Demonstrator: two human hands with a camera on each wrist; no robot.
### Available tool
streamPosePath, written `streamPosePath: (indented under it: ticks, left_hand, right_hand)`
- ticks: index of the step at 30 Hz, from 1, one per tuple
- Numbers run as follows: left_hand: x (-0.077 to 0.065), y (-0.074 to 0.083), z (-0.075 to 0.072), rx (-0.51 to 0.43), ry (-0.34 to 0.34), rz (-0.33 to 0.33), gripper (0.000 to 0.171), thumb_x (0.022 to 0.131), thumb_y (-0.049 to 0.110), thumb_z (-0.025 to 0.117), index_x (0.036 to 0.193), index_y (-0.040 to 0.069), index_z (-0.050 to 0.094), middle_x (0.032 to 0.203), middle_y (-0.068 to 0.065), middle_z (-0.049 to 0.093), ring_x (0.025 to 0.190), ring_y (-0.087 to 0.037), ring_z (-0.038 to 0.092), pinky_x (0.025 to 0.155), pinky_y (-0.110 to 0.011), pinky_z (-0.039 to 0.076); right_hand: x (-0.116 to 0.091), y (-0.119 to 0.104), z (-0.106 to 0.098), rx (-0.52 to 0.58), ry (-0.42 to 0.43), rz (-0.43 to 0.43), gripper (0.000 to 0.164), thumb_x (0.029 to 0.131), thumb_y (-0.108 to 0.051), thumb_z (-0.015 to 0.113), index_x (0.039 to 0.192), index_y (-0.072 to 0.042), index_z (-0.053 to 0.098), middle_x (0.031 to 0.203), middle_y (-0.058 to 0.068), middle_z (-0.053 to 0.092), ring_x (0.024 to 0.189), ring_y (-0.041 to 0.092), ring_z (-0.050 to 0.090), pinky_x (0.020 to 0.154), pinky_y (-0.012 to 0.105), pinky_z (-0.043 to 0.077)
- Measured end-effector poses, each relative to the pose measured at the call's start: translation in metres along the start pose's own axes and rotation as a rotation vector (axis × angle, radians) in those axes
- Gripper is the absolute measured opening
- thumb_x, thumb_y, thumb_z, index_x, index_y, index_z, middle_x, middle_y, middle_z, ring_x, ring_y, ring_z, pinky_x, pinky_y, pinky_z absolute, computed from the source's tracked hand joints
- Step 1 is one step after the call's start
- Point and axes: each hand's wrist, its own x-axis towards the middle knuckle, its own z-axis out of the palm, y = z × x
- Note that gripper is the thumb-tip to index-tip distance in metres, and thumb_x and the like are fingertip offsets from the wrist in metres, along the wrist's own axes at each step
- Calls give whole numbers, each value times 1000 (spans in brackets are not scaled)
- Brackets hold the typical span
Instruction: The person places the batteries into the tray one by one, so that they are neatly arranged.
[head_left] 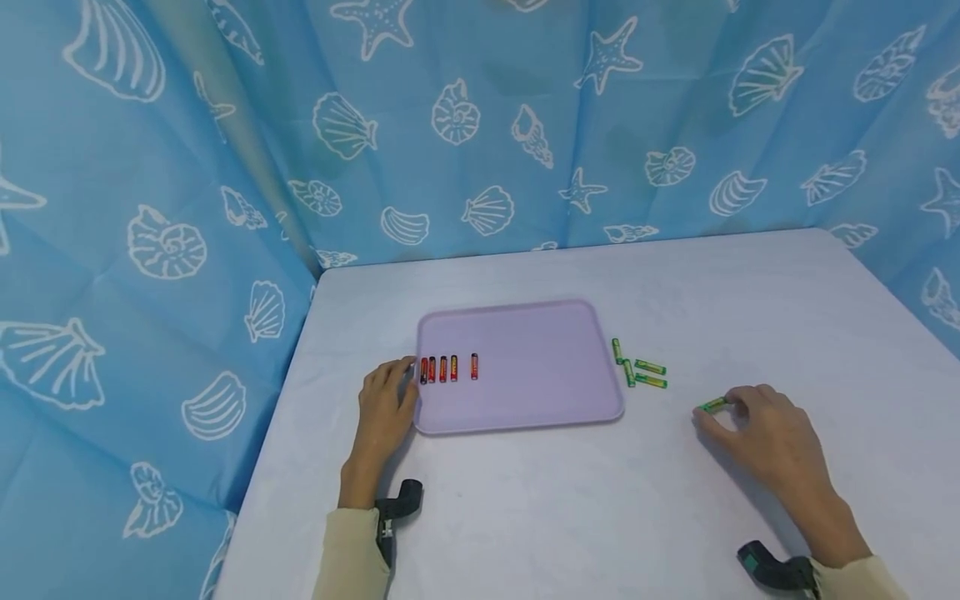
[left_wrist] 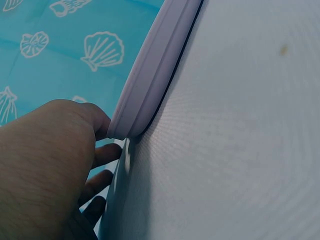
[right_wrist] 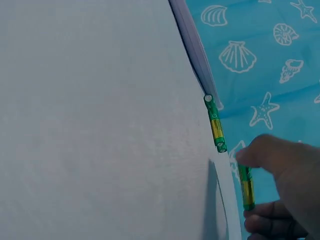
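Note:
My left hand (head_left: 386, 408) lies against the left edge of a lilac tray (head_left: 525, 333), its thumb and fingertips touching the rim. In the left wrist view, the other fingers hang loosely beside the tray rim (left_wrist: 150, 70). Above the table on the right, my right hand (head_left: 772, 433) pinches a green battery (head_left: 713, 404) between thumb and fingers. The right wrist view shows this held battery (right_wrist: 246, 187) held by its two ends. Several loose green batteries (head_left: 650, 381) lie between the right hand and the tray.
Several red and black batteries (head_left: 453, 368) stand in a row in the tray's left part, one (head_left: 474, 367) spaced apart from the others. A white cloth covers the table (head_left: 540, 508). Blue curtains (head_left: 480, 125) with shell prints hang behind and to the left.

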Motion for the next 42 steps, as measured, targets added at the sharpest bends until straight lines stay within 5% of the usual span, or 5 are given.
streamPosePath:
  ticks: [5, 16, 29, 42]
  left_hand:
    - [1, -1, 2, 0, 6, 15, 42, 102, 20, 52, 144, 13, 53, 141, -11, 51, 138, -32, 33, 116, -52, 19]
    - [1, -7, 4, -5, 5, 5, 42, 103, 22, 51, 144, 14, 52, 142, -10, 50, 139, -32, 32, 116, -52, 19]
    - [1, -7, 6, 9, 3, 3, 42, 103, 22, 52, 144, 15, 52, 141, -10, 51, 138, -32, 34, 115, -51, 21]
    - [5, -7, 0, 23, 16, 15, 42, 103, 21, 51, 144, 15, 53, 141, -10, 52, 138, -32, 35, 116, -52, 22]
  right_hand:
    - [9, -9, -3, 17, 23, -61, 58, 79, -41, 83, 107, 7, 66, 88, 19, 62, 73, 30, 54, 60, 43, 43]
    - [32, -46, -3, 116, 5, -281, 49, 80, -34, 83, 111, 0, 67, 92, 12, 61, 83, 30, 56, 68, 46, 44]
    - [63, -92, 22, 245, -107, -431, 37, 84, -29, 80, 109, -6, 67, 92, 6, 59, 87, 25, 55, 82, 47, 36]
    - [85, -130, 53, 331, -108, -577, 38, 82, -25, 83, 112, -6, 68, 93, 4, 59, 87, 22, 55, 83, 44, 36]
